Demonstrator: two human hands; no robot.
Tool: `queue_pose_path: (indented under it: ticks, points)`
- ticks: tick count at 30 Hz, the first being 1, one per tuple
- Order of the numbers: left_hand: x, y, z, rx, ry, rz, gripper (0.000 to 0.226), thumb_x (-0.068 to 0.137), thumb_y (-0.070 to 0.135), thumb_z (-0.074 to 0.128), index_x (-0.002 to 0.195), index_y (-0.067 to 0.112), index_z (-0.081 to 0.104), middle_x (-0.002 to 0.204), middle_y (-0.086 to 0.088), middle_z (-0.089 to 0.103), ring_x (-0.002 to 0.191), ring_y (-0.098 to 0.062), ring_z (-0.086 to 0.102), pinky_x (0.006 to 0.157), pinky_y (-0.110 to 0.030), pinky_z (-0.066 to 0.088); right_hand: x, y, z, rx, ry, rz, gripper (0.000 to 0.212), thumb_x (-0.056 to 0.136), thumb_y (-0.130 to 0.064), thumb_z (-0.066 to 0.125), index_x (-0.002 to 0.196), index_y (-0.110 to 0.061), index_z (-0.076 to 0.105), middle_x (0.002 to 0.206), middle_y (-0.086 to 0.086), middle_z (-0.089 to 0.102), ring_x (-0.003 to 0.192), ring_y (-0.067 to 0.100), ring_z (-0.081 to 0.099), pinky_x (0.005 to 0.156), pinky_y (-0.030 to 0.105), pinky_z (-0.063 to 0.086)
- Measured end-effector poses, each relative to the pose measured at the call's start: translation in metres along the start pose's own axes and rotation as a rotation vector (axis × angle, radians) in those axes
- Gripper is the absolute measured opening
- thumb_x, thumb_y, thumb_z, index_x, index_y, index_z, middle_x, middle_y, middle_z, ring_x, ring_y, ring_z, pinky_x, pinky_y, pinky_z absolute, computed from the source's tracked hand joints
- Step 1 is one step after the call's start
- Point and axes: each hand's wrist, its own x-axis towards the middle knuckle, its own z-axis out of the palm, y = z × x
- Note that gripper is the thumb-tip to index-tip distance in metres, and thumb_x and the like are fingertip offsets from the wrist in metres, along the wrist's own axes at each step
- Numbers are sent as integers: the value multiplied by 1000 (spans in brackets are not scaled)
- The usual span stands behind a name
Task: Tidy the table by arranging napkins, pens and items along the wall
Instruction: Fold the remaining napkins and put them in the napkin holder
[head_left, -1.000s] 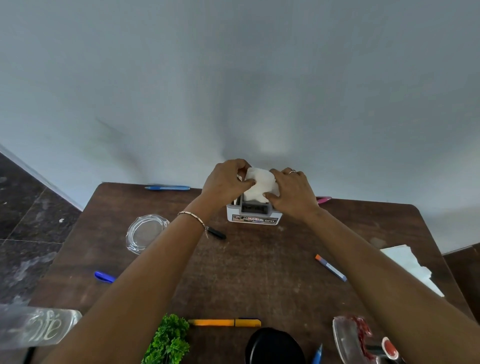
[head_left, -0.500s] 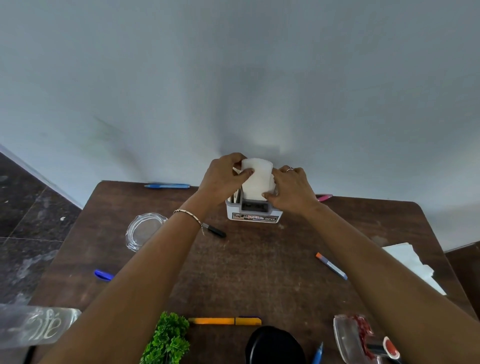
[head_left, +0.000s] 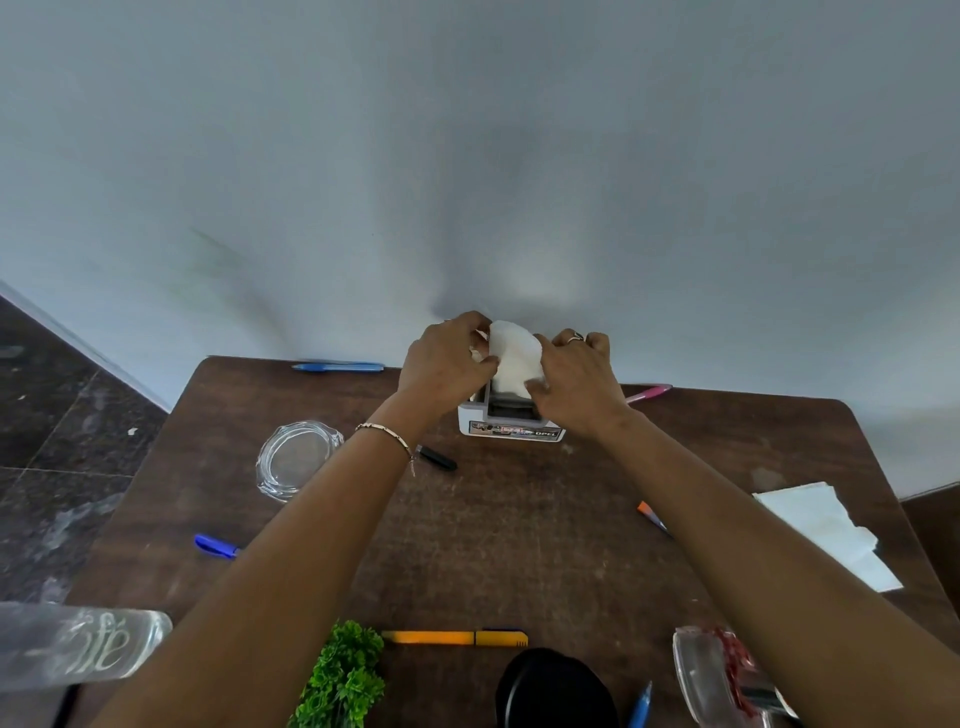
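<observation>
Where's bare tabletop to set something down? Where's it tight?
Free: table centre between the forearms, from napkin holder to yellow pen; far right corner between pink pen and loose napkins. Crowded: near edge (plant, jar) and the holder, where left hand and right hand grip a napkin.

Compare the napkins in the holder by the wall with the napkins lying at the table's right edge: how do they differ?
The held napkins stand upright in the holder by the wall; the loose napkins lie flat on the table. The left hand and right hand pinch the held napkins; nothing touches the loose napkins. Both are white.
</observation>
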Motion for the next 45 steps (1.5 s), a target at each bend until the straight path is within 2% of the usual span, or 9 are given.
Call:
queue_pose_path:
  ticks: [4,7,10,17,25,30,35,41,45]
  points:
    - [-1,0,3,40,14,25,31,80,32,66,110,24,62,103,6,68,97,-20,61,90,-41,49,1,2,1,-22,-20,-14,47,89,-31,56,133,-16,44,111,8,65,117,25,49,98,38,21]
    - [2,0,4,105,48,60,31,80,36,65,106,19,67,113,2,63,108,-21,54,89,-37,46,0,0,-2,2,14,-29,49,84,-35,60,128,-17,47,106,7,66,118,26,48,94,39,21]
    - [4,0,4,159,52,66,29,79,38,66,102,21,69,113,2,59,110,-20,51,86,-32,41,-2,0,-3,79,90,3,51,79,-39,63,124,-20,49,103,5,65,118,25,49,91,39,19]
    - [4,2,8,242,22,82,32,81,38,64,107,19,69,114,-2,58,111,-23,50,88,-34,38,-3,2,3,117,88,31,41,87,-29,60,124,-18,49,103,9,66,115,27,53,94,38,19]
    - [-4,2,5,178,6,72,46,79,36,69,122,23,60,118,-3,55,115,-23,47,93,-37,40,-9,4,1,195,114,57,49,80,-37,65,123,-20,49,105,3,66,118,25,49,92,39,21]
    - [-18,20,-3,102,68,125,54,79,33,69,130,29,51,129,-3,51,122,-24,43,100,-40,39,-33,13,-18,312,237,101,54,73,-35,71,122,-25,52,117,-6,61,120,20,45,86,32,18]
    - [-39,58,-2,18,111,202,50,82,29,68,129,29,51,131,-1,51,124,-23,42,102,-40,40,-74,36,-43,346,259,172,60,74,-37,72,128,-27,50,130,-7,55,128,18,40,95,36,21]
    - [-71,115,38,-80,-5,272,40,81,30,68,119,29,59,120,2,59,112,-19,52,95,-35,45,-150,78,-64,333,245,291,52,76,-37,70,125,-33,51,128,-10,55,129,17,39,97,36,20]
    - [-90,148,78,-146,-179,272,34,81,24,70,114,21,63,114,-2,63,108,-16,57,88,-20,40,-204,115,-64,327,189,436,47,78,-39,68,123,-30,54,127,-9,56,128,19,41,101,38,21]
